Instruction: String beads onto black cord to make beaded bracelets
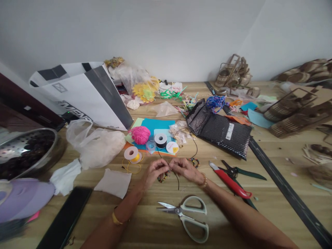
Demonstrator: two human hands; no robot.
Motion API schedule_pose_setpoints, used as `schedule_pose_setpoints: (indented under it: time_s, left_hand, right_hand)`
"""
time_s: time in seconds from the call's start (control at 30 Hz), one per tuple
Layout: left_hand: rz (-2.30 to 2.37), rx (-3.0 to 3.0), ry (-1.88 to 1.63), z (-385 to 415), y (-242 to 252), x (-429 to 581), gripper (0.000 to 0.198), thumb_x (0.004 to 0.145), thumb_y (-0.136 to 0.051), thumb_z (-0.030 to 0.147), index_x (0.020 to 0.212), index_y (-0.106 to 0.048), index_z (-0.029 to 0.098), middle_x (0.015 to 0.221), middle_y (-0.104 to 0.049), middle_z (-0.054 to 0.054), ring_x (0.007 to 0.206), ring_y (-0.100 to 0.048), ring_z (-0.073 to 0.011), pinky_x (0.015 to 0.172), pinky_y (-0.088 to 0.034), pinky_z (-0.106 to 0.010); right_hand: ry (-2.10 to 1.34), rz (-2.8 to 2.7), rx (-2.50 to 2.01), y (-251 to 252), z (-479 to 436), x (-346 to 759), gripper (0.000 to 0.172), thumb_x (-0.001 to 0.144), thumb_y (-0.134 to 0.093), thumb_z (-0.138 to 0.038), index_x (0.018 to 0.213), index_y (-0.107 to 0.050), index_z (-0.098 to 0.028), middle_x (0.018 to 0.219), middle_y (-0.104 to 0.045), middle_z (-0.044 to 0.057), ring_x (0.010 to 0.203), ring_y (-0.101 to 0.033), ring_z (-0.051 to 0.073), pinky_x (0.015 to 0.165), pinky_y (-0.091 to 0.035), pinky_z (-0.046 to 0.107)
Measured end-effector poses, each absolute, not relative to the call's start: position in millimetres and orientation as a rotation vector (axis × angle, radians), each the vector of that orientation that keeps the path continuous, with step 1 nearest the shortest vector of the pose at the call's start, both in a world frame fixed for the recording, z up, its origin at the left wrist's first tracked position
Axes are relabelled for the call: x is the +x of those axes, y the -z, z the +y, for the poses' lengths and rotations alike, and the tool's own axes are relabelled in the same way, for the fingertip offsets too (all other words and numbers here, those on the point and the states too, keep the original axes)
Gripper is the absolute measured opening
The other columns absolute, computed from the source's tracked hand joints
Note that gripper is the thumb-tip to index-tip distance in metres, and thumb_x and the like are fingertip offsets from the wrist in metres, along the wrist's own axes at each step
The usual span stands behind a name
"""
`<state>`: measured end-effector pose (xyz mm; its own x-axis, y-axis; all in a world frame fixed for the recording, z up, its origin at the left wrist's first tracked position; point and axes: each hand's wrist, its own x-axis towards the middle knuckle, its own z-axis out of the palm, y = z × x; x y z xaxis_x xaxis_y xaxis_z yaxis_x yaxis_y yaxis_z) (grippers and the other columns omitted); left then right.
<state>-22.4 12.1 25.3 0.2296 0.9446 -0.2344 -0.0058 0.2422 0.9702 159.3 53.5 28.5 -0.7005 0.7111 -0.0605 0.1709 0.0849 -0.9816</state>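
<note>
My left hand [155, 172] and my right hand [184, 170] meet at the middle of the wooden table, both pinched on a thin black cord [177, 178] strung with small coloured beads [163, 178]. The cord loops back toward a black cord spool [160, 140]. More beads [194, 162] lie just right of my right hand. White-handled scissors [189, 214] lie open between my forearms, nearer to me.
Red-handled pliers [229, 182] and green-handled cutters [242, 172] lie to the right. A pink yarn ball [140, 134], thread spools [131, 154], coloured paper and a black mesh pouch [219, 128] sit behind. A shopping bag [83, 93], plastic bags, a metal bowl [27, 150] and a phone [64, 216] are left.
</note>
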Motion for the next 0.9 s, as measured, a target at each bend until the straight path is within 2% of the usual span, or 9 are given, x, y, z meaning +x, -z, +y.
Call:
schedule_pose_setpoints:
  time_s: [0.13, 0.33, 0.6, 0.9]
  left_hand:
    - [1.18, 1.11, -0.962, 13, -25, -21, 0.021, 0.076, -0.064, 0.036, 0.072, -0.059, 0.016, 0.061, -0.053, 0.003, 0.052, -0.05, -0.009, 0.049, -0.038, -0.02]
    - [1.213, 1.178, -1.03, 14, -18, -21, 0.02, 0.077, -0.062, 0.033, 0.067, -0.057, 0.017, 0.064, -0.055, 0.001, 0.061, -0.052, -0.0112, 0.056, -0.039, -0.022]
    - [1.164, 1.108, -1.034, 15, -16, -19, 0.021, 0.078, -0.062, 0.035, 0.068, -0.054, 0.018, 0.062, -0.057, 0.001, 0.061, -0.055, -0.0119, 0.061, -0.042, -0.023]
    - [1.142, 1.114, -0.976, 14, -23, -20, 0.024, 0.076, -0.065, 0.038, 0.069, -0.058, 0.017, 0.064, -0.059, -0.001, 0.062, -0.056, -0.0125, 0.06, -0.042, -0.024]
  right_hand:
    - [-1.72, -1.835, -0.84, -26, 51, 157, 0.044, 0.085, -0.054, -0.058, 0.08, -0.054, -0.015, 0.055, -0.041, -0.006, 0.048, -0.037, 0.007, 0.045, -0.028, 0.02]
    - [-1.7, -1.891, -0.819, -28, 50, 156, 0.039, 0.09, -0.05, -0.051, 0.081, -0.056, -0.014, 0.057, -0.046, -0.004, 0.049, -0.039, 0.008, 0.047, -0.028, 0.02]
    - [-1.707, -1.96, -0.718, -27, 54, 159, 0.03, 0.092, -0.05, -0.041, 0.082, -0.058, -0.014, 0.056, -0.044, -0.005, 0.049, -0.035, 0.007, 0.047, -0.026, 0.02]
    - [-1.688, -1.972, -0.787, -29, 55, 160, 0.035, 0.092, -0.049, -0.045, 0.082, -0.059, -0.013, 0.056, -0.044, -0.005, 0.049, -0.034, 0.007, 0.047, -0.026, 0.02]
